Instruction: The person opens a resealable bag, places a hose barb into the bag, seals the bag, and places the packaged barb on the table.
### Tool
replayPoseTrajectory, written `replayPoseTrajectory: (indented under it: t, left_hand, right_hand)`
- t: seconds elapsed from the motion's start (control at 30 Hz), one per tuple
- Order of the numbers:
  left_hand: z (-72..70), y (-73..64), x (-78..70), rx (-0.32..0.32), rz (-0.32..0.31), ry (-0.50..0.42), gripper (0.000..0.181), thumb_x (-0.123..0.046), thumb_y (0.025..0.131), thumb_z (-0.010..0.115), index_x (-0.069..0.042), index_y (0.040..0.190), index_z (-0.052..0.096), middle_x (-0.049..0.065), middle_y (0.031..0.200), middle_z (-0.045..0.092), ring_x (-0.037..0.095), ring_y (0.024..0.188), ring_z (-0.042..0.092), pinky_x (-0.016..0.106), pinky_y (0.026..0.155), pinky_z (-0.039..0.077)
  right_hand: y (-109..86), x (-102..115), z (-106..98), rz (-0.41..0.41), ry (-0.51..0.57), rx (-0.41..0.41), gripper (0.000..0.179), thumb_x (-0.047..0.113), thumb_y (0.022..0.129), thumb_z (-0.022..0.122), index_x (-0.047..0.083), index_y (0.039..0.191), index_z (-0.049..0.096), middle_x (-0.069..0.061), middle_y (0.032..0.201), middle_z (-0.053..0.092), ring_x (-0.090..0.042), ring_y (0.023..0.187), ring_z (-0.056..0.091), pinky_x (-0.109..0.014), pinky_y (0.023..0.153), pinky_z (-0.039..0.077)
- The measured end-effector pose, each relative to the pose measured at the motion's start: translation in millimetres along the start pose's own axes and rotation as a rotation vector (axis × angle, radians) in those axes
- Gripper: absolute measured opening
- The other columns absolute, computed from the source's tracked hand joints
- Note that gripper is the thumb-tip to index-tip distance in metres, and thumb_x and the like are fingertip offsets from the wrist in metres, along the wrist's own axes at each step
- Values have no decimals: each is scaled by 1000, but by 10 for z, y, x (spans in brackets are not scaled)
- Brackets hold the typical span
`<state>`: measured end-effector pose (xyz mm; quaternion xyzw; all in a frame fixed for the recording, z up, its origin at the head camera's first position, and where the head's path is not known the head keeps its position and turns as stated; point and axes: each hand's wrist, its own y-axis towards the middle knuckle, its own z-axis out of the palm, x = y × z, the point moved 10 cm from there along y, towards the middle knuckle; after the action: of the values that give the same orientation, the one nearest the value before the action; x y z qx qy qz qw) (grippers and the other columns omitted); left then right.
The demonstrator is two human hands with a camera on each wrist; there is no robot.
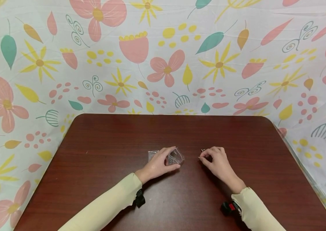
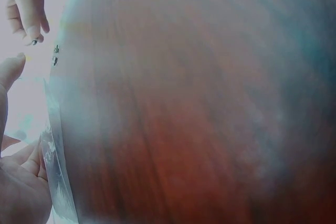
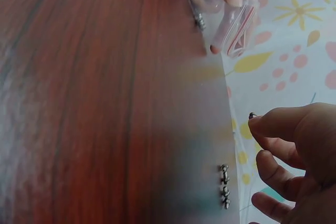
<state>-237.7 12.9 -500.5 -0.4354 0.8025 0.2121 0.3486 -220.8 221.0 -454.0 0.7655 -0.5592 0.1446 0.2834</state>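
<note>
On the table's middle, my left hand [image 1: 158, 164] holds a small clear zip-lock bag [image 1: 177, 156], its mouth gaping towards the right. Inside the bag's lower part, small shiny metal pieces [image 3: 199, 22] show in the right wrist view. My right hand [image 1: 220, 163], a short way to the right of the bag, pinches one tiny dark metal piece [image 3: 252, 115] between thumb and forefinger. Several similar small metal pieces [image 3: 224, 182] lie on the table close by that hand. They look like little screws or studs, but are too small to tell.
The dark brown wooden table [image 1: 116, 134] has rounded far corners. Behind and beside it hangs a white cloth [image 1: 163, 38] printed with flowers and leaves. A black wrist camera [image 1: 140, 198] is strapped at the left cuff, another black device [image 1: 227, 208] at the right cuff.
</note>
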Motion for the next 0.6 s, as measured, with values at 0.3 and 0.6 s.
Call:
replayPoseTrajectory:
  t: [0.3,0.6]
  left_hand:
    - [0,5,11,-5,-5,-10,81,-47,94,77,-12,159,44,7,134,58,7,79,56,25,72,50]
    - [-14,2,-13,-7,0,-1,79,-46,95,77,-13,159,44,7,135,58,8,79,57,25,72,50]
  right_hand:
    - [46,129,29,-3,24,19,8,5,89,80,11,87,75,-3,87,65,-36,103,53,-53,97,36]
    - [84,223,86,2,38,27,8,6,90,80,12,87,76,-1,87,64,-36,106,51,-50,94,37]
